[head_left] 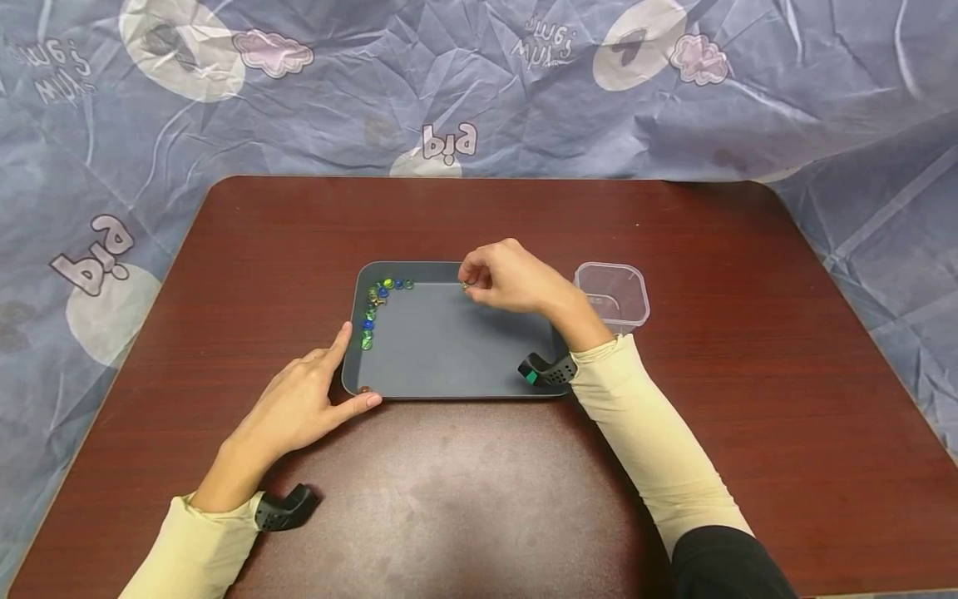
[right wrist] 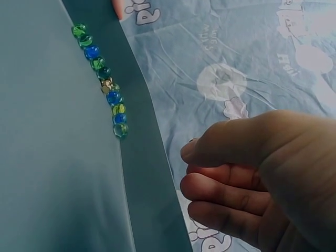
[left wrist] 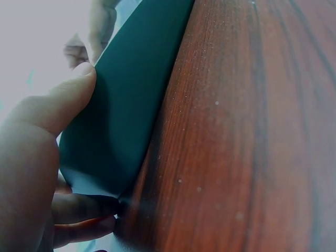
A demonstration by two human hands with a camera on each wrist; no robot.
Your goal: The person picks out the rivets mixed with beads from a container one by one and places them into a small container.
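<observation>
A shallow grey tray (head_left: pixel 449 366) lies on the table. Glass marbles (head_left: pixel 368 324), green and blue, line its left side and turn along the far side, with a small gold-coloured piece (right wrist: pixel 107 86) among them. A brownish marble (head_left: pixel 364 388) sits in the near left corner. My left hand (head_left: pixel 299 403) rests on that corner, index finger along the left rim and thumb on the front rim. Over the tray's far side, my right hand (head_left: pixel 512 279) pinches a tiny shiny piece (head_left: pixel 465 285) between thumb and fingertips; its kind is mostly hidden.
A clear plastic container (head_left: pixel 614 295) stands just right of the tray, partly behind the right wrist. The brown wooden table (head_left: pixel 748 399) extends around both. Patterned blue-grey fabric (head_left: pixel 479 83) hangs behind the table.
</observation>
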